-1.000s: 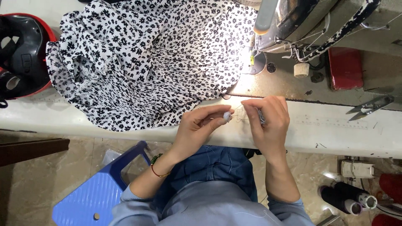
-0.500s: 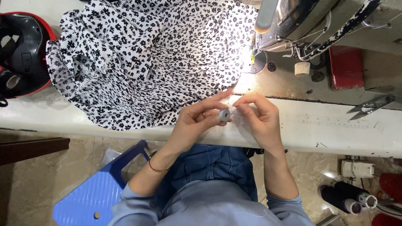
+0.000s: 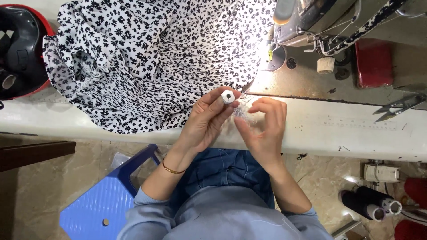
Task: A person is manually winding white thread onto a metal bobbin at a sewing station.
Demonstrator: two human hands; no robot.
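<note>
My left hand (image 3: 205, 122) now pinches the white bobbin (image 3: 228, 96) higher, end-on, above the tabletop's (image 3: 338, 129) front edge. My right hand (image 3: 263, 126) curls half-closed beside it; the thread (image 3: 242, 113) it works is too fine to make out.

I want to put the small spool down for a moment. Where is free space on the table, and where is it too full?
The white table edge is bare between the right hand and the thread snips. A narrow bare strip also runs along the front edge left of the left hand, below the floral fabric. It is crowded under the fabric and around the sewing machine.
</note>
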